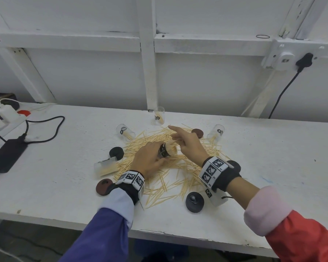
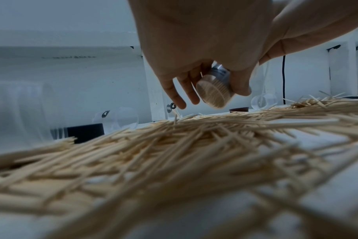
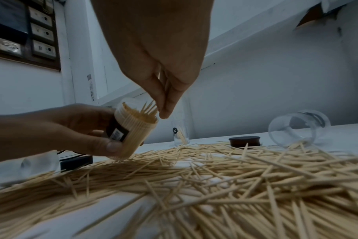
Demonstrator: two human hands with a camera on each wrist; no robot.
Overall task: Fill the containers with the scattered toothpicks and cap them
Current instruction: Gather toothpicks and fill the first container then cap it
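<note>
Your left hand (image 1: 150, 159) was wrapped around the labelled container (image 1: 168, 150), thumb low on its wall and fingers behind, holding it tilted with the open mouth toward your right hand (image 1: 187, 143). That hand pinched a few toothpicks between thumb and fingertips at the mouth, forefinger stretched out toward the bench's back edge. The container looked nearly packed, so I judged it light but stiff and probably slick; taking it round the middle, over the label, seemed safest. The loose toothpicks (image 1: 170, 178) lay heaped beneath both hands around the middle of the bench (image 1: 64, 186); thin, springy and easily snapped, they would handle best in small aligned bundles, gripped mid-length. Clear containers (image 1: 125, 132) lay tipped near the pile, one stood upright (image 1: 159, 115) by the back edge, and dark caps (image 1: 194, 202) sat toward the front edge.
</note>
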